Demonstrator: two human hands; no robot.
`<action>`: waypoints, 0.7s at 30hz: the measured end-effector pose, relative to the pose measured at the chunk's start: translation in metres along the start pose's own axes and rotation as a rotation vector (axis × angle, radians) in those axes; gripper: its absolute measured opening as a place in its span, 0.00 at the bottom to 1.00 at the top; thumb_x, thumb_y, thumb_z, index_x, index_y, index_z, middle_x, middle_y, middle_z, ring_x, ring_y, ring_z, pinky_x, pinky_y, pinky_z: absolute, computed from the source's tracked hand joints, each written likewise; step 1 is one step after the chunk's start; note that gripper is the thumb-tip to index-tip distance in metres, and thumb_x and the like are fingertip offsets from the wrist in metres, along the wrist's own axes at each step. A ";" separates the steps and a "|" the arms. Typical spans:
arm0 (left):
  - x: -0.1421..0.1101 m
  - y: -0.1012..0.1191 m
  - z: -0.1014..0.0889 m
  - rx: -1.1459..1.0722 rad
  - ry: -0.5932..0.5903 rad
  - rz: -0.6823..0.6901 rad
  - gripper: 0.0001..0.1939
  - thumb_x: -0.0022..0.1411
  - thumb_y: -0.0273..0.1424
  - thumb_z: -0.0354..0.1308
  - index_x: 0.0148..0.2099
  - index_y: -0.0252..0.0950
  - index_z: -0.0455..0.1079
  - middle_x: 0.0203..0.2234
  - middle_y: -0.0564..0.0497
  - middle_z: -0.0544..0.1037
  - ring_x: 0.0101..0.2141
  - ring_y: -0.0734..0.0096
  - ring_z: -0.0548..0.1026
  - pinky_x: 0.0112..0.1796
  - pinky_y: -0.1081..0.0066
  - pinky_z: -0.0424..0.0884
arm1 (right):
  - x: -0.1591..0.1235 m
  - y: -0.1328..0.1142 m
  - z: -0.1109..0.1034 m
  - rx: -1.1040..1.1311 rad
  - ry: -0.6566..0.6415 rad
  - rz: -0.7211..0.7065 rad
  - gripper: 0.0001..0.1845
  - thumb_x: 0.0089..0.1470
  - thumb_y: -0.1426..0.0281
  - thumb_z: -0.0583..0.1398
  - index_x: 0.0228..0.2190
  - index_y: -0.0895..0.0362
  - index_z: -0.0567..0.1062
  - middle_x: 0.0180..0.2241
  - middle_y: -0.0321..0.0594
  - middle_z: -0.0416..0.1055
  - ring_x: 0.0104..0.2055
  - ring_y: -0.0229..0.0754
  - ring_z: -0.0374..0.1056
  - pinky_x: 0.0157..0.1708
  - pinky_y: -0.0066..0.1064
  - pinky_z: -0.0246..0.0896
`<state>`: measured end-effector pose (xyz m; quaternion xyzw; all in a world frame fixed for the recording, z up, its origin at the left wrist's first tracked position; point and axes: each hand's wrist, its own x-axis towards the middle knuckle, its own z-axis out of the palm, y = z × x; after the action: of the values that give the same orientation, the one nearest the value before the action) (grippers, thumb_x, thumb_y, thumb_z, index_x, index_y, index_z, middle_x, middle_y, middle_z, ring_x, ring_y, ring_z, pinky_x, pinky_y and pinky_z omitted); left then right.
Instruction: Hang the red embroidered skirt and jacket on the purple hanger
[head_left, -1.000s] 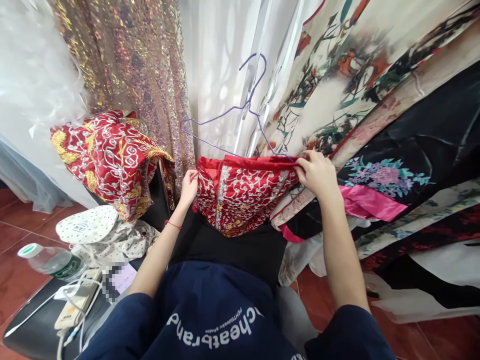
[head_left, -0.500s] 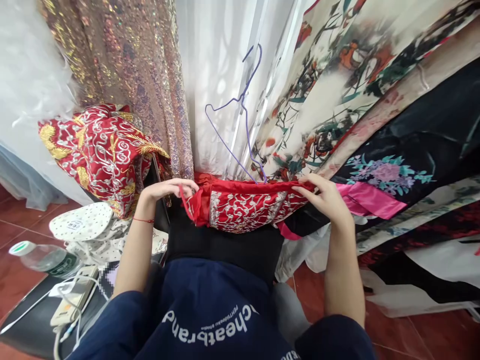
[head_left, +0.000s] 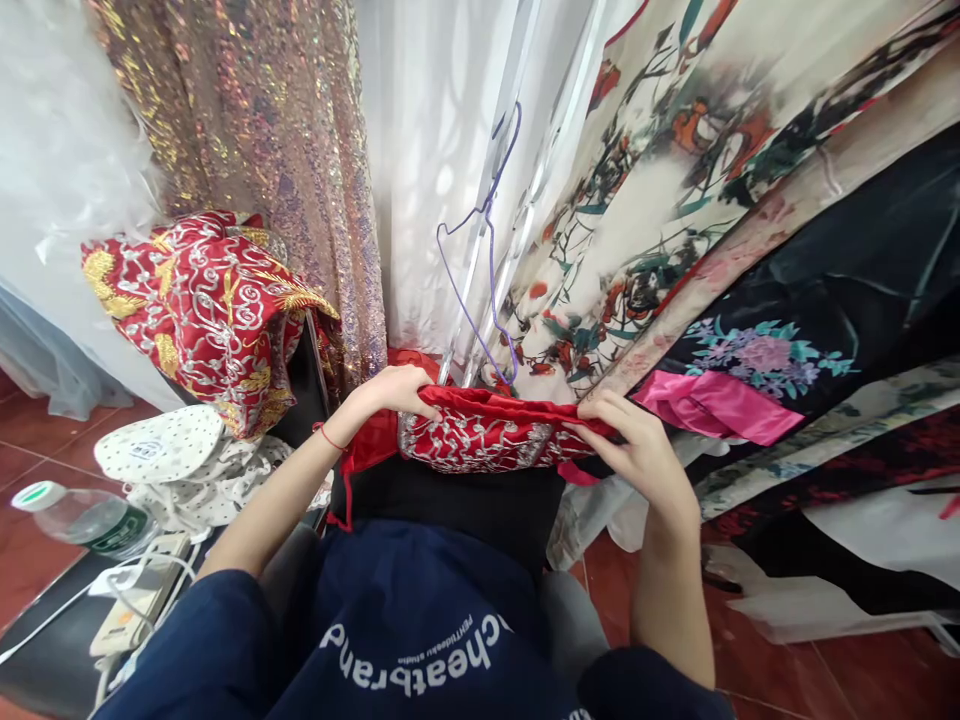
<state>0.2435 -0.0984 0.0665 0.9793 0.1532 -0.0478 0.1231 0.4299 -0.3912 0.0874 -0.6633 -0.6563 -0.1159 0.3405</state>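
Observation:
A red garment with silver embroidery lies across my lap, its plain red upper edge facing away from me. Gripping that edge near its left end is my left hand, fingers closed over the cloth. My right hand pinches the same edge near the right end, thumb and fingers together. A red tie hangs loose below my left wrist. Just past the cloth a purple wire hanger stands up, its lower part close to the garment's edge.
At left, red-and-gold embroidered cloth drapes over a chair. Below it are a dotted white bag, a water bottle and a power strip with cables. A sequinned curtain and patterned garments hang ahead and right.
My left hand has let go of the red tie and moved right onto the garment's upper edge. The edge has come nearer to me, and the hanger has shifted and turned slightly.

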 end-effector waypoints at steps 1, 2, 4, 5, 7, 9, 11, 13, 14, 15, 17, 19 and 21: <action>-0.001 0.002 -0.005 0.043 0.042 -0.033 0.21 0.57 0.51 0.60 0.35 0.37 0.77 0.33 0.45 0.82 0.36 0.58 0.79 0.32 0.69 0.61 | -0.002 -0.006 0.002 0.022 -0.002 -0.007 0.02 0.62 0.71 0.61 0.35 0.53 0.73 0.32 0.37 0.70 0.32 0.39 0.69 0.32 0.29 0.64; -0.004 0.004 -0.012 0.078 0.105 -0.066 0.19 0.60 0.49 0.58 0.33 0.37 0.76 0.31 0.45 0.82 0.35 0.58 0.79 0.31 0.69 0.60 | -0.003 -0.014 0.004 0.054 -0.005 -0.015 0.03 0.62 0.72 0.61 0.35 0.53 0.72 0.31 0.36 0.70 0.31 0.38 0.68 0.32 0.28 0.63; -0.012 0.008 -0.026 0.135 0.261 -0.135 0.16 0.62 0.43 0.55 0.33 0.37 0.77 0.31 0.44 0.82 0.35 0.57 0.79 0.31 0.67 0.58 | -0.003 -0.035 0.015 0.137 0.005 -0.037 0.06 0.61 0.74 0.62 0.33 0.53 0.70 0.29 0.34 0.70 0.28 0.36 0.67 0.30 0.27 0.63; -0.018 0.011 -0.034 0.161 0.324 -0.164 0.15 0.61 0.40 0.54 0.33 0.37 0.77 0.31 0.43 0.82 0.35 0.56 0.79 0.31 0.67 0.57 | -0.003 -0.047 0.022 0.185 0.020 -0.052 0.07 0.60 0.75 0.62 0.33 0.53 0.69 0.29 0.33 0.70 0.28 0.35 0.66 0.29 0.26 0.62; -0.031 0.016 -0.049 0.206 0.416 -0.199 0.13 0.60 0.37 0.54 0.32 0.37 0.77 0.30 0.42 0.81 0.35 0.55 0.79 0.30 0.66 0.57 | 0.000 -0.071 0.036 0.289 0.062 -0.085 0.08 0.60 0.75 0.62 0.34 0.52 0.68 0.28 0.31 0.69 0.27 0.34 0.66 0.28 0.25 0.62; -0.046 0.019 -0.062 0.245 0.481 -0.202 0.13 0.59 0.36 0.54 0.30 0.37 0.76 0.27 0.43 0.80 0.32 0.55 0.78 0.30 0.66 0.57 | 0.002 -0.090 0.049 0.428 0.048 -0.139 0.08 0.61 0.72 0.63 0.39 0.51 0.68 0.29 0.31 0.69 0.26 0.33 0.65 0.27 0.25 0.62; -0.060 0.018 -0.073 0.264 0.533 -0.193 0.12 0.58 0.35 0.54 0.27 0.37 0.75 0.23 0.45 0.78 0.29 0.58 0.77 0.29 0.66 0.57 | 0.006 -0.102 0.056 0.556 -0.024 -0.202 0.17 0.61 0.63 0.64 0.49 0.50 0.66 0.31 0.32 0.69 0.27 0.35 0.66 0.28 0.27 0.65; -0.071 0.014 -0.082 0.249 0.590 -0.175 0.12 0.58 0.33 0.54 0.26 0.37 0.74 0.19 0.47 0.75 0.27 0.61 0.76 0.29 0.67 0.58 | 0.013 -0.106 0.060 0.506 -0.061 -0.224 0.38 0.55 0.51 0.67 0.59 0.52 0.60 0.38 0.39 0.72 0.36 0.42 0.72 0.38 0.35 0.71; -0.075 0.011 -0.087 0.234 0.624 -0.165 0.12 0.58 0.32 0.54 0.26 0.37 0.74 0.19 0.48 0.74 0.26 0.62 0.75 0.30 0.67 0.59 | 0.017 -0.105 0.062 0.414 -0.061 -0.204 0.49 0.49 0.45 0.68 0.62 0.53 0.57 0.45 0.46 0.72 0.44 0.48 0.73 0.46 0.43 0.71; -0.078 0.009 -0.091 0.218 0.662 -0.156 0.11 0.59 0.31 0.54 0.26 0.37 0.74 0.18 0.48 0.74 0.26 0.64 0.75 0.30 0.67 0.61 | 0.022 -0.104 0.065 0.308 -0.065 -0.165 0.58 0.44 0.41 0.69 0.65 0.54 0.54 0.52 0.53 0.70 0.53 0.56 0.70 0.54 0.52 0.67; -0.079 0.005 -0.102 0.183 0.742 -0.137 0.11 0.60 0.30 0.54 0.28 0.37 0.75 0.20 0.49 0.75 0.27 0.64 0.76 0.33 0.67 0.64 | 0.033 -0.099 0.073 0.170 -0.164 -0.076 0.69 0.39 0.36 0.68 0.69 0.55 0.46 0.64 0.62 0.59 0.67 0.66 0.56 0.64 0.64 0.52; -0.078 0.006 -0.116 0.145 0.813 -0.105 0.09 0.60 0.28 0.55 0.31 0.37 0.76 0.21 0.49 0.75 0.30 0.64 0.78 0.37 0.67 0.67 | 0.042 -0.095 0.087 0.185 -0.364 -0.029 0.73 0.41 0.34 0.64 0.72 0.57 0.38 0.71 0.65 0.46 0.73 0.68 0.42 0.67 0.68 0.43; -0.077 0.009 -0.133 0.107 0.864 -0.057 0.08 0.59 0.27 0.56 0.35 0.35 0.77 0.21 0.52 0.73 0.35 0.64 0.79 0.42 0.66 0.69 | 0.051 -0.093 0.101 0.236 -0.519 -0.052 0.69 0.47 0.34 0.61 0.72 0.55 0.36 0.74 0.62 0.32 0.76 0.67 0.28 0.68 0.68 0.37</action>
<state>0.1809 -0.0951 0.2074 0.9099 0.2147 0.3550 -0.0047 0.3175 -0.2988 0.0710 -0.6094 -0.7472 0.1264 0.2330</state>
